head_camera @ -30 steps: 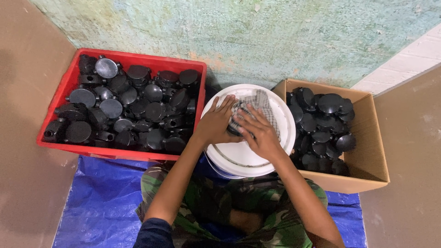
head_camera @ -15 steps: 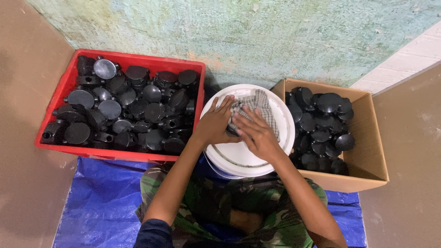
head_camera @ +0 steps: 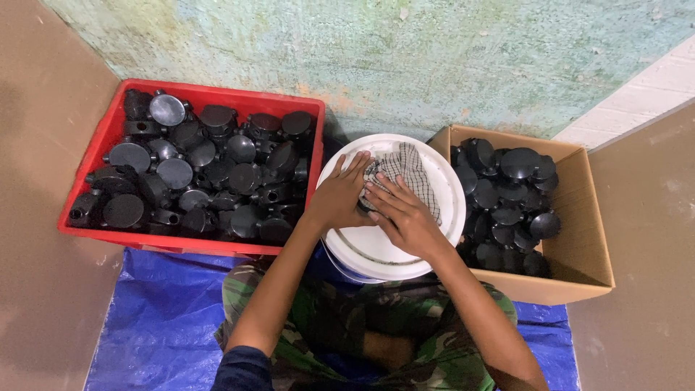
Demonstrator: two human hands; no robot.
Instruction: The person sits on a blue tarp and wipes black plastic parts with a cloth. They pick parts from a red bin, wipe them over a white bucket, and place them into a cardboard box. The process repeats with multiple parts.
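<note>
**Both hands on a checked cloth atop a white bucket lid**

Your left hand lies flat on the white bucket lid, fingers spread and extended, fingertips touching the left edge of the checked cloth. It grips nothing; the palm just presses down on lid and cloth edge. Your right hand sits on the cloth's lower part, fingers stretched out and pointing toward the left hand, pressing down rather than closed around it. Whether something lies under the cloth, cannot tell.

The cloth is bunched on the upper middle of the lid, between the two hands and the far rim. The lid covers a bucket that stands right in front of your knees.

Left of the bucket, touching or just beside it, is a red crate packed with black round plastic parts, some with short tube stubs. Right of the bucket is a cardboard box with more black round parts heaped in it. You sit on a blue tarp spread on the floor, in camouflage trousers. A mottled green wall runs behind the crate and box.
</note>
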